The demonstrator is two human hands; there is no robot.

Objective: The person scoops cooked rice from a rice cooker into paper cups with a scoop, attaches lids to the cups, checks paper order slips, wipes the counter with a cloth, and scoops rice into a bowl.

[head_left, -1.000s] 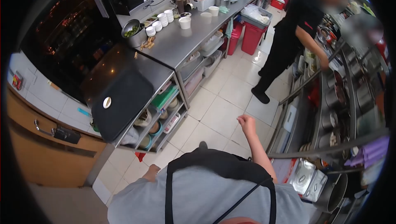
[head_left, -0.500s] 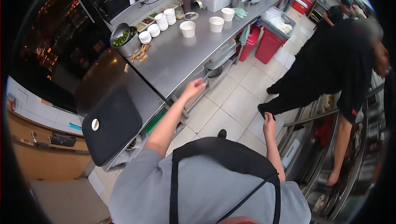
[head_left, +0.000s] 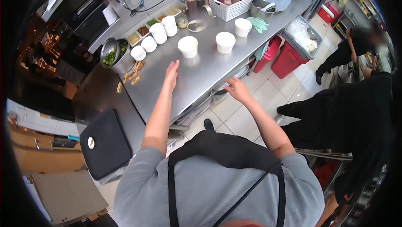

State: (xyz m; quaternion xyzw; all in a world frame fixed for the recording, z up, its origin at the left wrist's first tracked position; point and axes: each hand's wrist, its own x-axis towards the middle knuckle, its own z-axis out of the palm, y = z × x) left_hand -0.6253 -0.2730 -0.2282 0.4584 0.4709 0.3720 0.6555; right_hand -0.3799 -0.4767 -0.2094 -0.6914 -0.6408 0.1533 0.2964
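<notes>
My left hand [head_left: 171, 75] reaches over the steel counter [head_left: 167, 103], fingers stretched out and holding nothing. Closest to it is a white tub [head_left: 187, 48], standing just beyond the fingertips and apart from them. My right hand [head_left: 236, 89] is in the air by the counter's front edge, its fingers a little bent and apart, with nothing in them. Beyond it stands a second white tub [head_left: 225, 43], and a third white tub [head_left: 243, 28] is farther back. What the tubs hold cannot be made out.
Stacks of small white cups [head_left: 158, 33] line the wall side, near a pot of green limes [head_left: 121, 61]. A white basket of sauce bottles [head_left: 228, 10] sits farther along. A black tray [head_left: 104, 145] lies at left. Bins [head_left: 289, 59] and co-workers [head_left: 331, 114] are at right.
Both my hands have moved forward toward the counter, and the right has swung in from my side. My view has come closer to the tubs. The nearer co-worker has shifted lower in view.
</notes>
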